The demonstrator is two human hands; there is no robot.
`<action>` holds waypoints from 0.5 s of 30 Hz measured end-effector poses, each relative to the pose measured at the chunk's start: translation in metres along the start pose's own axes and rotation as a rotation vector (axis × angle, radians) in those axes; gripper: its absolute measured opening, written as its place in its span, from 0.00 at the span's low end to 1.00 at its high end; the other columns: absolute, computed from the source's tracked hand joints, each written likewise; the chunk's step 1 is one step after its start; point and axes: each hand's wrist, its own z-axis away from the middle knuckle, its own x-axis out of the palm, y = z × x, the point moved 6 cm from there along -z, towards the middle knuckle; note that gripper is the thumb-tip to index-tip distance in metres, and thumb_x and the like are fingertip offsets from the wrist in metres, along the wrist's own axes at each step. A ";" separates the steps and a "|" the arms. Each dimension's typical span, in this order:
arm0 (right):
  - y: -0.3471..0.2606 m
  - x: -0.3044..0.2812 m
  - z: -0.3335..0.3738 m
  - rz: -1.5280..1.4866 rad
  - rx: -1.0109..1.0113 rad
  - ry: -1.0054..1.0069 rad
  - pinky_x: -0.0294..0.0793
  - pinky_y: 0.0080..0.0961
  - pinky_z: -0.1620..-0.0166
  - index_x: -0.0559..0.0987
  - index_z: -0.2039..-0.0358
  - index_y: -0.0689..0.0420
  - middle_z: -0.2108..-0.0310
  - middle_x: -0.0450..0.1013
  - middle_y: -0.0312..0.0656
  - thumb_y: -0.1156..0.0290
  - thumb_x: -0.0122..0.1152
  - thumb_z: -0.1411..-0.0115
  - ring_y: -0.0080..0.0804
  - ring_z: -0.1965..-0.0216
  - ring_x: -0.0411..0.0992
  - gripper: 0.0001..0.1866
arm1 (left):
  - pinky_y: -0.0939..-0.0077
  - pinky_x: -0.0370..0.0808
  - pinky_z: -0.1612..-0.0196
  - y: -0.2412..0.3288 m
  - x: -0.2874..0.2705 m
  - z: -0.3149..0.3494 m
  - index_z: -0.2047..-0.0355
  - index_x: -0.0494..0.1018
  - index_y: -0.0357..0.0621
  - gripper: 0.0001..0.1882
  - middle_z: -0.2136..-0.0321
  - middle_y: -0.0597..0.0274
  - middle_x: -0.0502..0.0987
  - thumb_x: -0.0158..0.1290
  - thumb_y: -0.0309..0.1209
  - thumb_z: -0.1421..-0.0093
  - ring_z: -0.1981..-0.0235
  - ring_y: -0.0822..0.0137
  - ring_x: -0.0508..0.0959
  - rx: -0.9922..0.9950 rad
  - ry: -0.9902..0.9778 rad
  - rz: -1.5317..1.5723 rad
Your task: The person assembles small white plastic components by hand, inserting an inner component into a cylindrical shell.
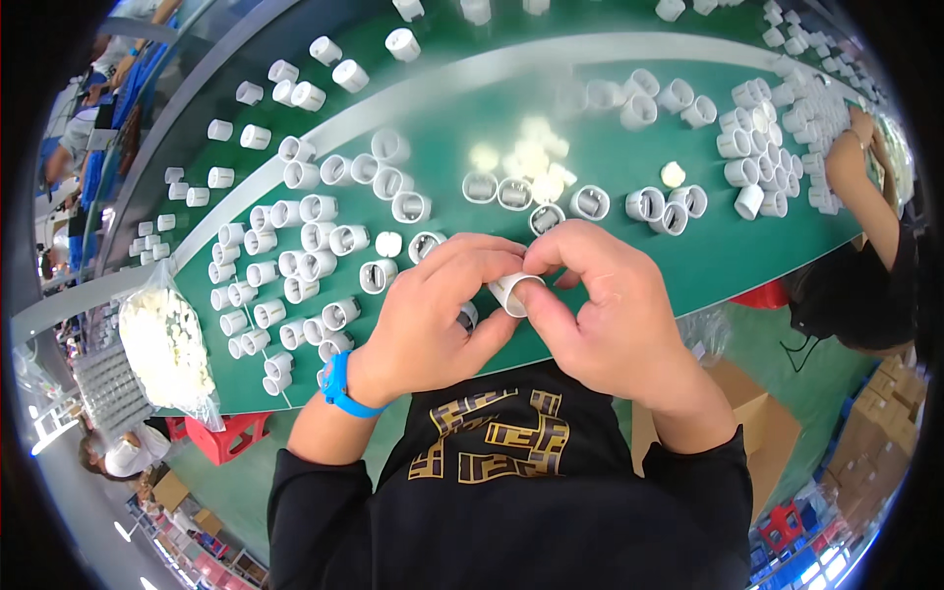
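Close in front of my chest, my left hand [438, 305] is closed around a short white plastic cylinder [508, 289], which is tilted with its open end toward my right hand [610, 310]. The right thumb presses at that open end while the curled index finger touches the far side of the rim. Whether a small part sits under the thumb is hidden. Part of another white cylinder [467, 317] shows below my left hand. Just beyond my hands stand several open cylinders [547, 218] with metal bits inside, and a loose pile of small cream-white caps [536, 157].
Rows of white cylinders [317, 236] cover the left of the green table [433, 147]. A clear bag of white caps [165, 344] lies at its left end. A pale rail [442, 59] runs behind. On the right, a co-worker's arm [865, 187] reaches among clustered cylinders [757, 147].
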 end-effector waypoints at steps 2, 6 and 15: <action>0.006 -0.013 -0.011 -0.138 -0.060 -0.025 0.77 0.25 0.62 0.80 0.60 0.61 0.65 0.78 0.39 0.80 0.69 0.44 0.27 0.65 0.77 0.11 | 0.65 0.80 0.56 0.004 -0.010 -0.018 0.55 0.75 0.41 0.20 0.56 0.53 0.81 0.63 0.21 0.50 0.57 0.51 0.82 0.014 -0.002 -0.030; 0.041 -0.054 -0.050 0.319 0.022 0.132 0.76 0.27 0.65 0.82 0.65 0.64 0.69 0.80 0.44 0.72 0.67 0.40 0.30 0.71 0.77 0.08 | 0.61 0.79 0.55 -0.031 -0.043 -0.072 0.54 0.76 0.39 0.19 0.58 0.50 0.79 0.60 0.23 0.49 0.57 0.49 0.81 0.021 0.105 -0.242; 0.077 -0.029 -0.085 0.515 0.311 -0.248 0.77 0.37 0.65 0.84 0.67 0.64 0.72 0.81 0.50 0.66 0.67 0.43 0.45 0.71 0.80 0.13 | 0.56 0.74 0.50 -0.128 -0.078 -0.178 0.58 0.79 0.41 0.15 0.61 0.51 0.80 0.64 0.26 0.48 0.54 0.48 0.76 0.038 0.083 -0.627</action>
